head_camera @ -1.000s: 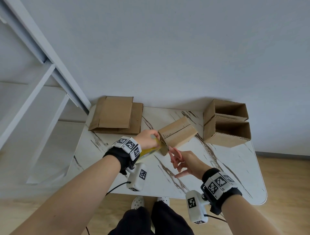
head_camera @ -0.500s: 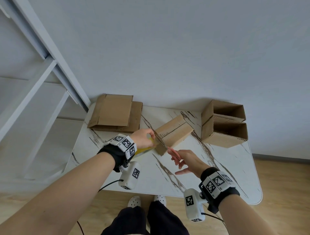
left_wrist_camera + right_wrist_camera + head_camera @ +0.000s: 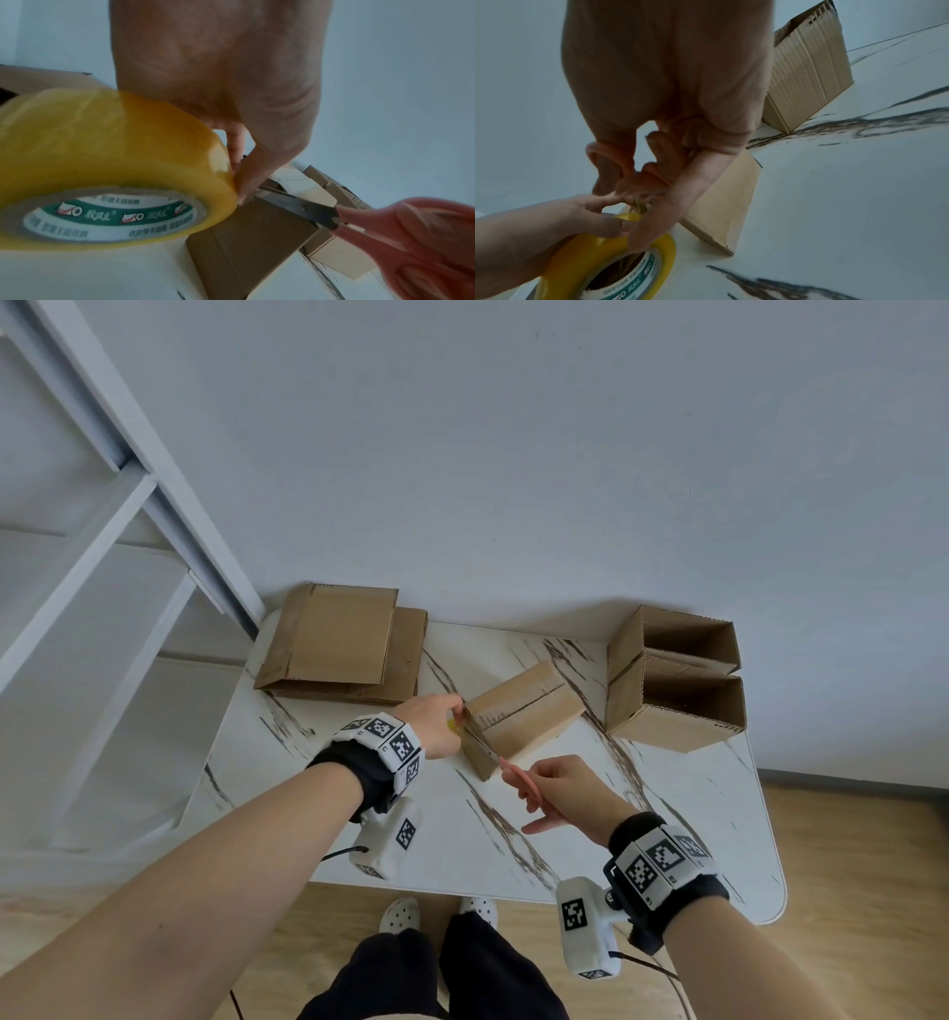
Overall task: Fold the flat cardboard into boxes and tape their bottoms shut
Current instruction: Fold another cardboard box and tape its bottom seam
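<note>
A stack of flat brown cardboard sheets (image 3: 339, 649) is seen at the far left of the white marble-patterned table (image 3: 667, 814), lying flat.

Just right of it and nearer, the left hand (image 3: 431, 726) is curled around a roll of yellow-tinted packing tape (image 3: 102, 166) with a green and white printed core, held at the near left end of the box in work.

The folded brown cardboard box (image 3: 518, 716) lies on its side at the middle of the table. Its long axis runs from near left to far right, and its near left end faces the hands. A seam is seen along its upper face.

The scissors with pink handles and grey metal blades (image 3: 347, 219) are gripped by the right hand (image 3: 565, 793), fingers through the handle loops. The blades point toward the far left and lie against the near left end of the box, just beside the left fingertips. Whether tape lies between the blades cannot be told.

At the far right, two open brown cardboard boxes (image 3: 672, 680) are set side by side, touching, with openings facing right.
</note>
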Demonstrator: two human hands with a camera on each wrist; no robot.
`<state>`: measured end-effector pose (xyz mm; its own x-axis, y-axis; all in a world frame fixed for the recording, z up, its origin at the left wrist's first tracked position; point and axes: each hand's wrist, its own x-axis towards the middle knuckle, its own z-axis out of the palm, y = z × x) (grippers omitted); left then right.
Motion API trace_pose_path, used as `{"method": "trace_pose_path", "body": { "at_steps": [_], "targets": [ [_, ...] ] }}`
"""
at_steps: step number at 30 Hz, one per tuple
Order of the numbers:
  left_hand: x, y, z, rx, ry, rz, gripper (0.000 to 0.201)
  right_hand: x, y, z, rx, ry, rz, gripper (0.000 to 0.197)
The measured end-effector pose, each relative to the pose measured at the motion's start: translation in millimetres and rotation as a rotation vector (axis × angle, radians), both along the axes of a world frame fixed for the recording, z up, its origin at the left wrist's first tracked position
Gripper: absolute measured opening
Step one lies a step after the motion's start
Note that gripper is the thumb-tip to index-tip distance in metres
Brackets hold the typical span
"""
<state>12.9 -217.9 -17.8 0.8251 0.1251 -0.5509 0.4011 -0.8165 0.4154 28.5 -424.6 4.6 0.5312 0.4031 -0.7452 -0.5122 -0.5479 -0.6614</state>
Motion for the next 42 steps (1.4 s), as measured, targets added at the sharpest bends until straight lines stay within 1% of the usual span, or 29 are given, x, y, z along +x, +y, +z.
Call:
{"method": "trace_pose_path", "body": {
  "at_steps": [7, 13, 16, 19, 21, 24, 26, 31, 35, 37, 41, 42],
  "targets": [
    [1.7, -3.6, -0.7, 0.079, -0.055, -0.101, 0.022, -0.3, -1.1, 1.8, 0.0, -0.064, 0.032, 0.048],
    [1.4, -7.8, -2.4, 0.107, -0.074, -0.114, 0.027, 1.4, -6.5, 3.1, -0.018, -0.103, 0.081, 0.035],
    [3.1, -7.2, -7.4, 0.039, -0.097, -0.066, 0.02, 3.0, -8.2, 4.9, -0.026, -0.091, 0.05, 0.031],
    [4.7, -6.7, -8.9, -0.094, -0.09, 0.005, 0.011, 6.1, -11.2, 5.9, -0.008, -0.043, 0.014, 0.036],
    [4.7, -5.5, -8.5, -0.18, -0.063, 0.031, 0.01, 5.8, -11.8, 5.6, 0.02, 0.005, 0.006, 0.039],
    [4.1, -2.7, -9.7, -0.28, -0.021, 0.044, 0.013, 0.9, -9.6, 2.1, 0.014, 0.042, -0.034, 0.043],
    [2.9, -3.1, -9.7, -0.301, -0.021, 0.066, 0.013, -2.1, -6.1, -2.0, 0.001, 0.041, -0.06, 0.044],
    [1.4, -7.9, -8.2, -0.36, -0.084, 0.163, 0.015, -6.0, 0.7, -4.9, -0.012, 0.023, -0.119, 0.04],
    [2.2, -11.7, -5.7, -0.392, -0.1, 0.143, 0.016, -8.3, 1.3, -5.1, 0.042, 0.09, -0.127, 0.045],
    [2.2, -12.9, -5.0, -0.389, -0.102, 0.148, 0.015, -8.5, 1.0, -5.3, 0.068, 0.076, -0.152, 0.04],
    [-3.0, -6.6, -5.7, -0.338, -0.102, 0.169, 0.01, -6.7, -1.7, -5.7, 0.077, 0.01, -0.22, 0.023],
    [-5.6, -4.9, -7.8, -0.329, -0.11, 0.176, 0.008, -6.0, -2.9, -5.4, 0.082, 0.0, -0.233, 0.022]
  ]
}}
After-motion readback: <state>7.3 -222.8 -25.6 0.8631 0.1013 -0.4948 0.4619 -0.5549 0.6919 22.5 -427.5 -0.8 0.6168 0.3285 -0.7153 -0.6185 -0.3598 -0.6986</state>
